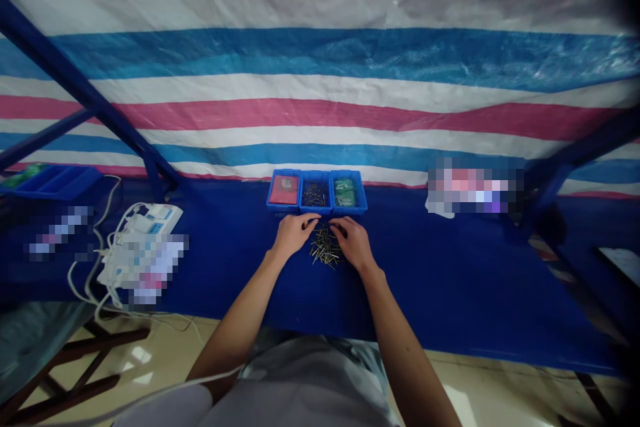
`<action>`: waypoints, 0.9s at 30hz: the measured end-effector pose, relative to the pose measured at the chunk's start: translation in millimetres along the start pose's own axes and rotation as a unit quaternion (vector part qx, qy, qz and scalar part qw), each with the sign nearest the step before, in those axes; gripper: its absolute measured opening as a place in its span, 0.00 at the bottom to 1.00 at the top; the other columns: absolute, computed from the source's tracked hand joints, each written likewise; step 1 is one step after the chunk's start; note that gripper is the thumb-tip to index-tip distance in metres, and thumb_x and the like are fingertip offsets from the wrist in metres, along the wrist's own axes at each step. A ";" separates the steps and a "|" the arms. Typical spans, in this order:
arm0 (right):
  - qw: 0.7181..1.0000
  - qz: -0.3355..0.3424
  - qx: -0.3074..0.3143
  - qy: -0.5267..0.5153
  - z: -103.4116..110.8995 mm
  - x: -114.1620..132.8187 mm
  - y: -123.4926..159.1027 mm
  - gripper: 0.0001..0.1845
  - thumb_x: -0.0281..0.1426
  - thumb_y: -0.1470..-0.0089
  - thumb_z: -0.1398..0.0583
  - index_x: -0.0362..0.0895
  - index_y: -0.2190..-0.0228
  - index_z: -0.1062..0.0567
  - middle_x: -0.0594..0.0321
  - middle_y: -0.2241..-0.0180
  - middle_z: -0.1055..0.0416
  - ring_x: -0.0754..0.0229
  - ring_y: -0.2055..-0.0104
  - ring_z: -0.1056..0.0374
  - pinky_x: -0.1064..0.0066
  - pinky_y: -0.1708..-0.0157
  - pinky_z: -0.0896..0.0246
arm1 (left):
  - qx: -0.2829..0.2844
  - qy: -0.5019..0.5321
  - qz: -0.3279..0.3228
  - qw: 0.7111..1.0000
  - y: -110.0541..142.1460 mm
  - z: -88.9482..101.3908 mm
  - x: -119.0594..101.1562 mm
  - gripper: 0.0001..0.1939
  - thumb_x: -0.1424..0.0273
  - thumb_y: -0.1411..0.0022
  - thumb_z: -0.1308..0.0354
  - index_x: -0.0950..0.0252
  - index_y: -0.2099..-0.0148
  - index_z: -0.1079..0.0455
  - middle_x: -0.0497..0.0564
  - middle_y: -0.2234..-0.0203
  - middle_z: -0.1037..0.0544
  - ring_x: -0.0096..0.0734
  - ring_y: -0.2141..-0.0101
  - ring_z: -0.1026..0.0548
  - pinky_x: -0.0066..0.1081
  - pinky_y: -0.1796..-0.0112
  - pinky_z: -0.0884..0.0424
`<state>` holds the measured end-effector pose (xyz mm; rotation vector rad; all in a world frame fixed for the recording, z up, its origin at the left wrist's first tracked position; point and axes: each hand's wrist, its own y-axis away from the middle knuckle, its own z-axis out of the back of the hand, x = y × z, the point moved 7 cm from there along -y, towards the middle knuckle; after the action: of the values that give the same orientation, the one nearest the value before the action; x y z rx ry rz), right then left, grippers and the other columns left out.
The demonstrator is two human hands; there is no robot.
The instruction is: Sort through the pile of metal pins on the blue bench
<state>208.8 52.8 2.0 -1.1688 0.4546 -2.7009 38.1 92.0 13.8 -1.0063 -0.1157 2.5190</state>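
Note:
A heap of small thin metal pins (325,248) lies on the blue table (430,293) between my two hands. My left hand (293,232) rests at the heap's left edge, fingers curled and pointing toward the pins. My right hand (353,241) lies at the heap's right edge, fingers bent onto the pins. Whether either hand pinches a pin is too small to make out. Just behind the hands stand three blue bins in a row: the left bin (284,191) with a reddish part, the middle bin (315,194) with more pins, the right bin (349,193) with green parts.
A white power strip with cables (145,227) lies at the left. A blue tray (55,181) sits at the far left. Blue frame bars (85,97) slant up on both sides. A striped tarpaulin (320,67) hangs behind the table.

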 end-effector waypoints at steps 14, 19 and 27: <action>1.000 -0.007 -0.001 0.000 -0.5 -4.0 0.2 0.10 0.31 0.39 0.43 0.48 0.60 0.22 0.60 0.65 0.26 0.57 0.67 0.30 0.67 0.65 0.38 | 0.028 -0.069 -0.010 0.997 -0.5 -8.8 3.2 0.10 0.63 0.35 0.41 0.53 0.55 0.20 0.50 0.68 0.17 0.35 0.69 0.22 0.27 0.67 0.35; 1.000 0.004 -0.017 -0.014 4.9 1.7 -0.3 0.11 0.32 0.36 0.46 0.47 0.60 0.23 0.59 0.63 0.25 0.56 0.63 0.29 0.67 0.62 0.37 | -0.019 0.007 -0.023 1.000 5.3 -1.1 -0.2 0.11 0.63 0.33 0.43 0.59 0.56 0.21 0.47 0.77 0.24 0.27 0.76 0.28 0.25 0.69 0.37; 0.999 0.047 -0.023 0.001 9.4 17.8 1.3 0.10 0.33 0.35 0.44 0.47 0.59 0.23 0.59 0.63 0.24 0.56 0.61 0.29 0.64 0.57 0.41 | -0.078 0.149 -0.064 0.984 13.2 12.5 -10.5 0.11 0.65 0.33 0.44 0.65 0.59 0.24 0.50 0.69 0.21 0.26 0.71 0.25 0.24 0.71 0.32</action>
<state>203.6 44.8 19.8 -1.1258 0.5619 -2.6247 31.8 76.6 26.6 -1.3794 -0.2825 2.2428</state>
